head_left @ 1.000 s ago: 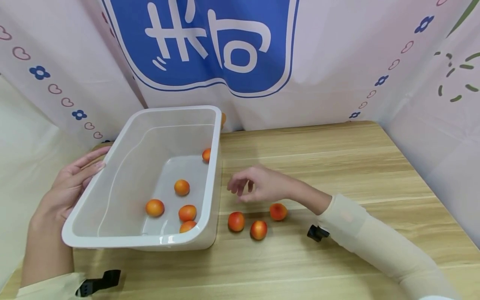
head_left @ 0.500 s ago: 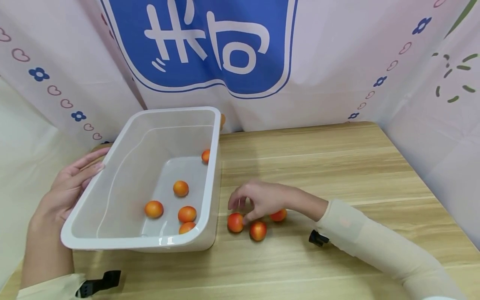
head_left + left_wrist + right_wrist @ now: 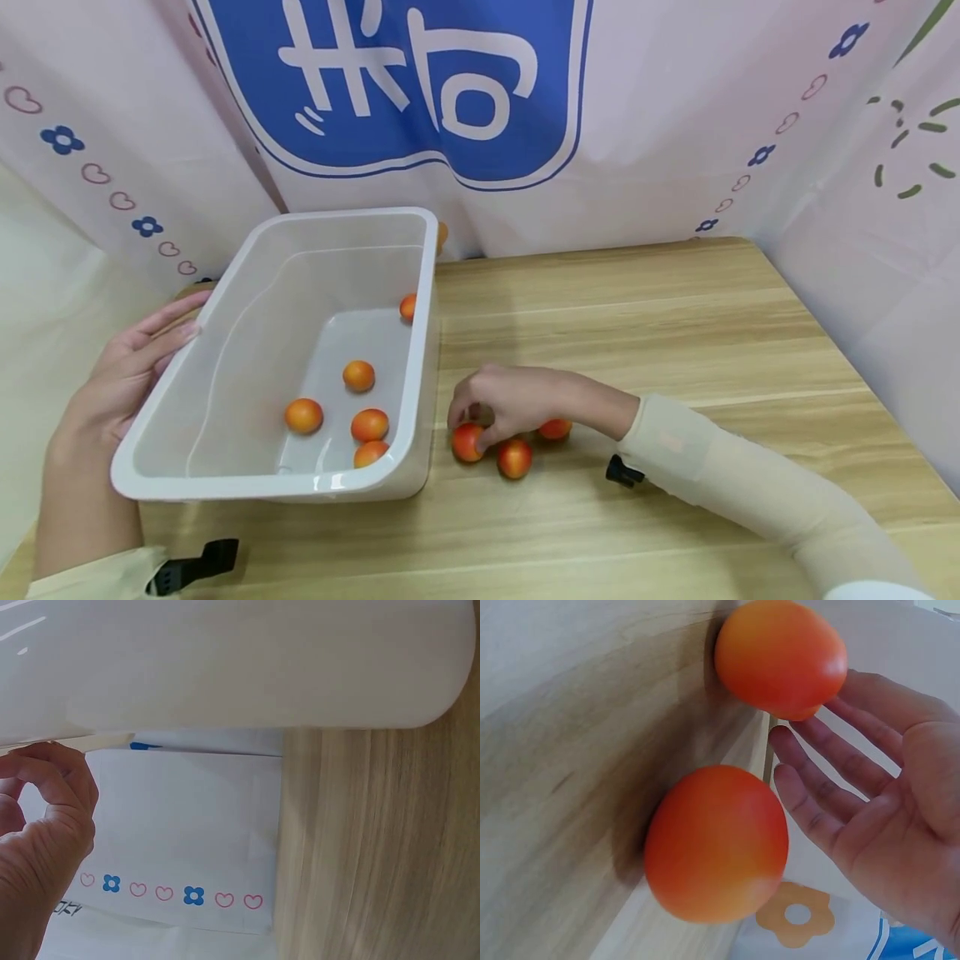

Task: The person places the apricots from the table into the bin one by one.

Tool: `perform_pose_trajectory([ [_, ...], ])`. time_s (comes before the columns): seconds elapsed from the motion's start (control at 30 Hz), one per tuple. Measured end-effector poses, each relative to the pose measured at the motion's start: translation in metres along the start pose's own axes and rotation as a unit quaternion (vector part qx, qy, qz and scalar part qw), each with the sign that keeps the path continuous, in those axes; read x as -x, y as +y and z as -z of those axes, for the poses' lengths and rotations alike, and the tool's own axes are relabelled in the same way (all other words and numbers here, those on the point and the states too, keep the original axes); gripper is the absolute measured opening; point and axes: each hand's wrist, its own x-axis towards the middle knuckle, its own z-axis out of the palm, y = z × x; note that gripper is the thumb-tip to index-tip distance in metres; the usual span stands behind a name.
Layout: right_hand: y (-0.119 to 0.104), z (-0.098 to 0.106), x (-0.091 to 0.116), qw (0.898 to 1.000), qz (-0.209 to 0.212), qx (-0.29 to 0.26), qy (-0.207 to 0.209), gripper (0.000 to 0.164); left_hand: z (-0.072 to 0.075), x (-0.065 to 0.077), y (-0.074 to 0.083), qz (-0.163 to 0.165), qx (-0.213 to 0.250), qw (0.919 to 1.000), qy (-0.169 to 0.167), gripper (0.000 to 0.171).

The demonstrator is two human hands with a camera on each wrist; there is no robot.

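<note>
On the wooden table my right hand (image 3: 510, 404) pinches a round orange-red fruit (image 3: 467, 443), like a small tomato, with thumb and fingers on either side. Two similar fruits lie close by: one front (image 3: 515, 459) and one (image 3: 555, 429) partly under the wrist. In the right wrist view, two fruits (image 3: 716, 844) block most of the pinched one from sight. My left hand (image 3: 123, 375) holds the left rim of a white plastic bin (image 3: 262, 487), its fingers curled at the edge in the left wrist view. Several orange-red fruits (image 3: 358, 376) lie inside the bin.
Behind the bin's far right corner an orange shape (image 3: 442, 237) shows against the printed curtain (image 3: 637, 150). The wooden table (image 3: 637, 317) runs to the right of the bin. Light cloth hangs on both sides.
My right hand has come down and forward onto the leftmost loose fruit and now pinches it. My left hand stays on the bin rim; the view shifts slightly.
</note>
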Motion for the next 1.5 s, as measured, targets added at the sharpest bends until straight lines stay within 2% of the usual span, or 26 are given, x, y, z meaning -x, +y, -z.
perform_pose_trajectory([
  [0.67, -0.002, -0.002, -0.003, 1.0, -0.007, 0.001, -0.02, 0.031, -0.001, 0.002, 0.0, -0.005, -0.01, 0.9999, 0.001, 0.046],
  [0.87, 0.001, 0.0, -0.001, 0.999, -0.022, -0.028, -0.013, 0.031, -0.001, 0.002, 0.001, -0.007, -0.005, 1.0, -0.001, 0.046],
  [1.0, 0.003, 0.006, 0.003, 0.997, -0.027, -0.065, 0.009, 0.033, -0.001, 0.002, 0.001, -0.007, 0.0, 1.0, -0.003, 0.046],
  [1.17, 0.006, 0.014, 0.01, 0.994, -0.011, -0.099, 0.056, 0.035, -0.001, 0.002, 0.0, -0.008, 0.001, 0.9999, -0.006, 0.046],
  [1.5, 0.011, 0.027, 0.018, 0.977, 0.002, -0.16, 0.141, 0.034, -0.001, 0.003, 0.001, -0.005, -0.003, 1.0, -0.002, 0.045],
])
